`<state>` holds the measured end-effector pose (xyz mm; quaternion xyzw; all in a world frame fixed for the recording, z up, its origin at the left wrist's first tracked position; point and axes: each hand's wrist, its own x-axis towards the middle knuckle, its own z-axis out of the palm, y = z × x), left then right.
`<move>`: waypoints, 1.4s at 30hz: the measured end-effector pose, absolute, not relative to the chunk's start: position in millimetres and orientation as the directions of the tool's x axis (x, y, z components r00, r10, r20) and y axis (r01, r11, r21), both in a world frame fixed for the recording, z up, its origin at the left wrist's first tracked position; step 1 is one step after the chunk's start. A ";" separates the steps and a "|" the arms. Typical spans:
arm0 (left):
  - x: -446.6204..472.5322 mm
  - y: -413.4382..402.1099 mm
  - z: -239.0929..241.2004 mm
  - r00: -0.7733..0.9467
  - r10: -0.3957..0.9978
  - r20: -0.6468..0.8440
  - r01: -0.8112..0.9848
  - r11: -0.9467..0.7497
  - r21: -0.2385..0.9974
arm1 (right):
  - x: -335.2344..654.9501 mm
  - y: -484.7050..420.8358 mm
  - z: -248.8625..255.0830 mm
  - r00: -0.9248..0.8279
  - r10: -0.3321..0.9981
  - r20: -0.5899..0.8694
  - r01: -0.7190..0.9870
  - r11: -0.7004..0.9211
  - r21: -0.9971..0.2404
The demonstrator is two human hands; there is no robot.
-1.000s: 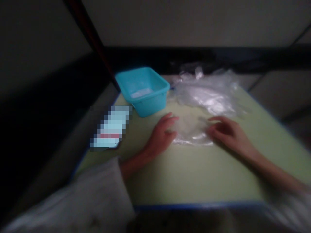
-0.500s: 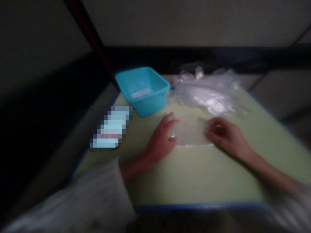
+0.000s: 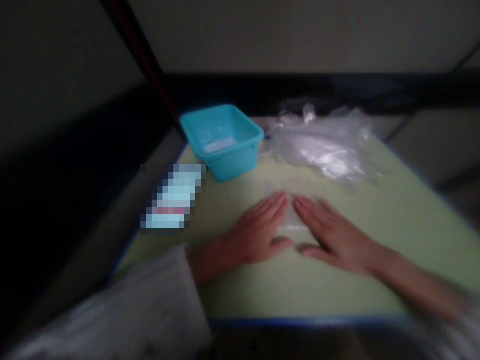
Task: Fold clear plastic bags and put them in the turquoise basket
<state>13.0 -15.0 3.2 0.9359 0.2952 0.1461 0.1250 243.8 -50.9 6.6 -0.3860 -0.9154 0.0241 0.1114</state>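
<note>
A clear plastic bag (image 3: 294, 220) lies flat on the pale green table, mostly covered by my hands. My left hand (image 3: 260, 230) rests on its left part with the fingers stretched out and the thumb pointing right. From the other side my right hand (image 3: 333, 232) lies over the right part, palm down, fingers straight. The two sets of fingertips nearly meet over the bag, with a narrow gap between them. Both thumbs are on the near side of the bag's shiny front edge.
A turquoise plastic basin (image 3: 236, 162) with something whitish inside stands at the back left. To its right lies a heap of clear plastic bags (image 3: 322, 147). A pixelated flat object (image 3: 176, 195) is at the table's left edge. Blue edging borders the table (image 3: 292, 295).
Both hands have come closer together and flattened over the bag. My right hand has gone from curled fingers at the bag's right side to straight ones.
</note>
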 end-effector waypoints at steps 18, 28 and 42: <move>5.2 -13.0 4.5 0.805 0.590 0.067 0.561 -0.792 0.242 | 243.3 -51.6 -4.3 -0.657 0.734 0.170 0.727 0.677 -0.115; 7.2 -5.1 3.0 0.744 0.660 0.107 0.620 -0.741 0.258 | 249.3 -31.5 -2.8 -0.541 0.803 0.251 0.783 0.590 -0.196; 7.2 15.2 -9.2 0.638 0.757 0.144 0.747 -0.653 0.125 | 252.1 -15.7 -8.8 -0.495 0.838 0.231 0.829 0.535 -0.164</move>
